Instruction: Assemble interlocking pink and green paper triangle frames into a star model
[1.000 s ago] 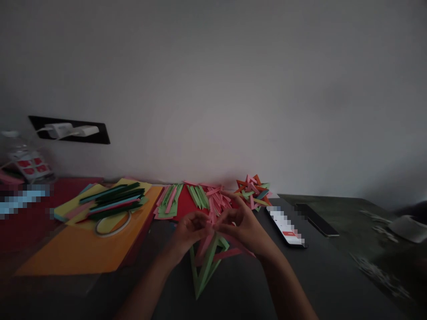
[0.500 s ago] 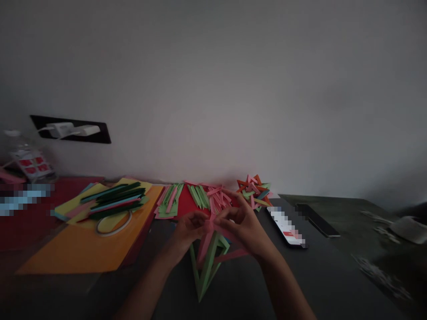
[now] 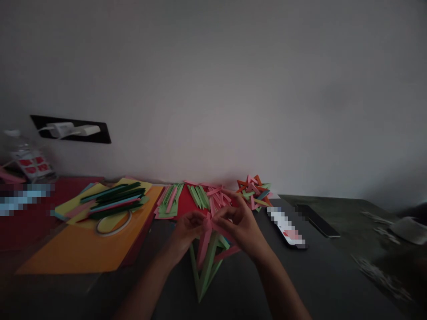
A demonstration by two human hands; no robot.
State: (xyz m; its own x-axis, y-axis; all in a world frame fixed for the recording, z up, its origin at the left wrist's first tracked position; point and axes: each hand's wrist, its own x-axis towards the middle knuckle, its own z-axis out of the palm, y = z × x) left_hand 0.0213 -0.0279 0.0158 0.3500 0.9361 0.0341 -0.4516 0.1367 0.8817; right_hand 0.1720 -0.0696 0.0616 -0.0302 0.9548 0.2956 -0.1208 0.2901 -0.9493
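Wall: I note a plain grey wall [image 3: 213, 89] rising behind the table's far edge.
Table: dark grey table [image 3: 242, 289], carrying the paper stock.
Orange sheet: one orange sheet [image 3: 76, 253] on the table's left part, yellow sheets [image 3: 80, 217] overlapping its far end.
Hands: I find the left hand [image 3: 187, 227] and right hand [image 3: 242, 226] close together over the table's middle, finger and thumb of each pinched on the same pink paper strip [image 3: 208, 223].
Folded-paper frame: pink and green, pointed; this frame [image 3: 207, 266] hangs or stands below the fingers, its green tip toward the near edge. I cannot tell whether it touches the table.
Strip bundles: green strips [image 3: 198, 196] and pink strips [image 3: 218, 198] lie on a red sheet [image 3: 185, 206] near the far edge; dark green strips [image 3: 115, 202] rest on the yellow sheets.
Smartphone: lit smartphone [image 3: 286, 229], right of the hands; screen content masked.
Paper star: multicoloured star [image 3: 253, 190] by the table's far right corner.
White ring: ring [image 3: 110, 234] resting across the yellow and orange sheets.
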